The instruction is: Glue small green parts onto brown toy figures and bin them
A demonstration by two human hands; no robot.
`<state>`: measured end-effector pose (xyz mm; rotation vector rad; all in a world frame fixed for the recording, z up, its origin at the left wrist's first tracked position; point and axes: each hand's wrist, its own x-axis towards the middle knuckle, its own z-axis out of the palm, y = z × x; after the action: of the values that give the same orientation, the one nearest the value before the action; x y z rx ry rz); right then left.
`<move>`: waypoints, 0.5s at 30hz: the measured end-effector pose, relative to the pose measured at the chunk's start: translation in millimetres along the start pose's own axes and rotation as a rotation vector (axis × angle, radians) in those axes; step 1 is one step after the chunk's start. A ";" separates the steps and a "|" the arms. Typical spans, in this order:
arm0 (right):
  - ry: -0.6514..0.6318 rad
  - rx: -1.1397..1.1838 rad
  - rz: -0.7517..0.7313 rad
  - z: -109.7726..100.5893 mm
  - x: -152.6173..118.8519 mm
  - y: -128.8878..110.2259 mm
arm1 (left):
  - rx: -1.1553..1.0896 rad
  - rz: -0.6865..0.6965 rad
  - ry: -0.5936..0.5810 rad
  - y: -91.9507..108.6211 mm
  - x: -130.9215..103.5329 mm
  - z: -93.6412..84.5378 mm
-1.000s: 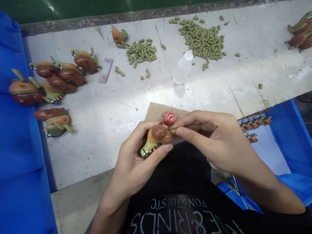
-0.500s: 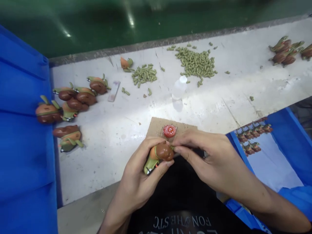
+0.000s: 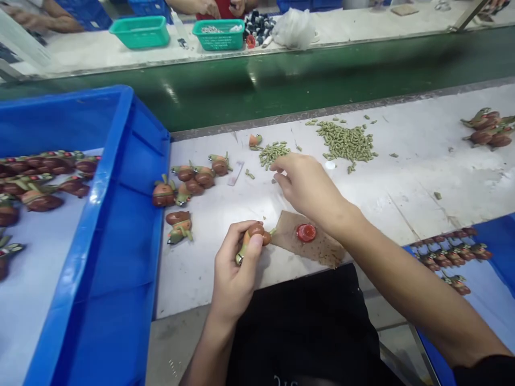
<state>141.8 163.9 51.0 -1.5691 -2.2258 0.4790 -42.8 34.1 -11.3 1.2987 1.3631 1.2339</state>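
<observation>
One toy turtle sits in the left hand, just above the near edge of the tabletop; fingers curled around the brown shell, thumb side pressing it, head end pointing down toward the person. Grip looks firm, hand closed on the toy.

Right hand is stretched out toward the far edge, over the small heap of green pegs. Its fingers are loosely bent, tips hovering at the heap's near fringe; cannot tell whether a peg is pinched yet.

Judgement on doing this step well: take a single peg by its end, between thumb and forefinger, so it arrives already aligned with the socket on the shell. Keep the turtle steady and turned so the open socket faces the incoming hand.

Close by the toy: a brown cardboard scrap with a red cap resting on it, just right of the left hand. Larger green heap farther along the far edge. Cluster of finished turtles toward the left edge, beside a blue bin holding more. Another blue bin at the near right corner.
</observation>
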 end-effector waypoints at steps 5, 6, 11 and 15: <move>-0.108 -0.093 -0.056 31.3 48.9 -13.4 | -0.039 0.013 0.026 1.5 -5.3 1.3; -0.105 -0.097 -0.056 35.9 54.4 -16.2 | -0.046 0.014 0.022 2.0 -5.7 1.1; -0.118 -0.107 -0.027 49.8 73.0 -24.7 | -0.084 0.002 0.001 5.8 -4.3 -0.2; -0.142 -0.070 0.013 51.7 81.4 -26.5 | -0.124 -0.009 -0.014 7.2 -3.5 -0.8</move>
<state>69.9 229.2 27.2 -1.6326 -2.3629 0.5373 -42.3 30.3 -4.2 1.2117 1.2612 1.2798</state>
